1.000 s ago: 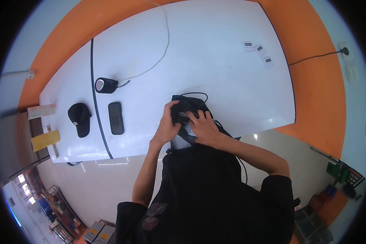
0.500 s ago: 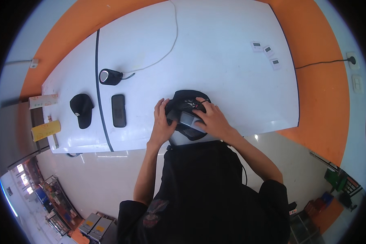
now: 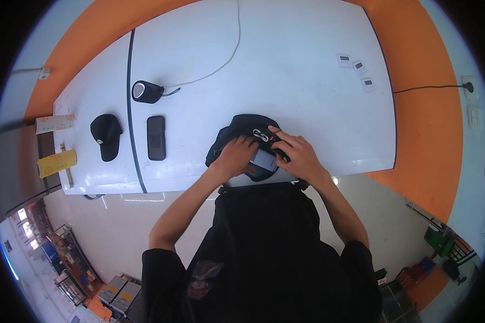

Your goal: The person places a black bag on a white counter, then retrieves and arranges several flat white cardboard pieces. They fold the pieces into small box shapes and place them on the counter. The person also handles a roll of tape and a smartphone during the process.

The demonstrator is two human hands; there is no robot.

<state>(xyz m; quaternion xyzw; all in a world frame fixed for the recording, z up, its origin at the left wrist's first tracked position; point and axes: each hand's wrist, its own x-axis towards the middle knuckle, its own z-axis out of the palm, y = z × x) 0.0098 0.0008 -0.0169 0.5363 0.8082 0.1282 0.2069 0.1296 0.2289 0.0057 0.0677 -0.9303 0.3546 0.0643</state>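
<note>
A soft black pouch [image 3: 250, 121] lies opened on the white table, near its front edge. Inside it sit a grey boxy device [image 3: 263, 160] and a looped white cable [image 3: 261, 134]. Over the pouch's left side, my left hand [image 3: 236, 156] dips its fingers into the opening, and their tips are hidden. My right hand [image 3: 300, 156] grips the pouch's right edge, thumb at the inner side and fingers bent over the rim. A small red spot shows beside those fingers.
Left of the pouch lie a black phone [image 3: 156, 138], a black cap [image 3: 106, 137] and a black cylindrical speaker [image 3: 147, 92]. A white cable [image 3: 221, 67] runs across the table [image 3: 296, 64]. Three small white display units [image 3: 359, 67] lie at the far right.
My left hand has shifted right, from the pouch's left rim into its opening. The right hand has moved slightly right, and the white cable inside shows more clearly.
</note>
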